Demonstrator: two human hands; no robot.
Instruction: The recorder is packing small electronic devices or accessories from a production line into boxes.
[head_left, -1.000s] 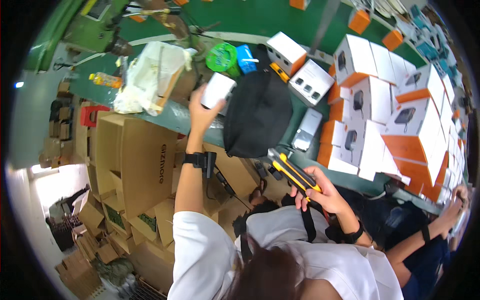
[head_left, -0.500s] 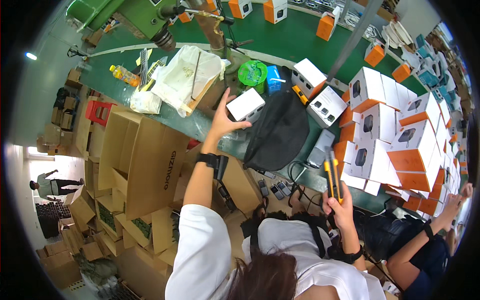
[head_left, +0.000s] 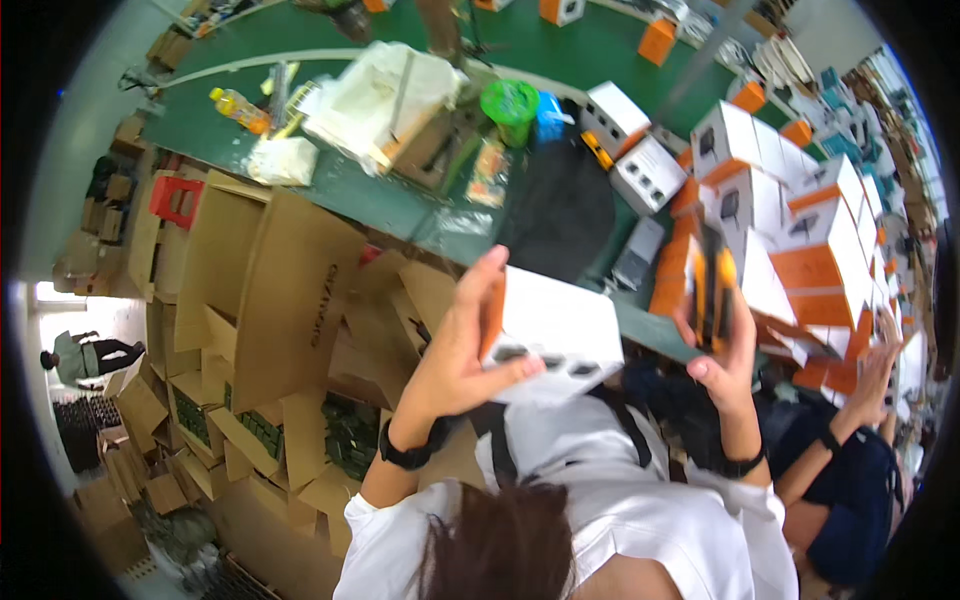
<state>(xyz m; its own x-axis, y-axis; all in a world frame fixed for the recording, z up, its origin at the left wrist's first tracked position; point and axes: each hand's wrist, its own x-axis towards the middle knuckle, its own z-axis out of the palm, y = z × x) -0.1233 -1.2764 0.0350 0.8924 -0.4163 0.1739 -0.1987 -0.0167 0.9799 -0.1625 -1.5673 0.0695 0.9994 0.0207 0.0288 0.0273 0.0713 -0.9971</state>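
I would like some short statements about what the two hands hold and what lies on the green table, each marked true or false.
1. The left hand holds a white and orange box. True.
2. The right hand is empty. False: its grip is closed on an orange and black tool.
3. A black bag lies on the green table. True.
4. The stacked boxes at the right are blue. False: they are white and orange.
5. A green round container stands on the table. True.
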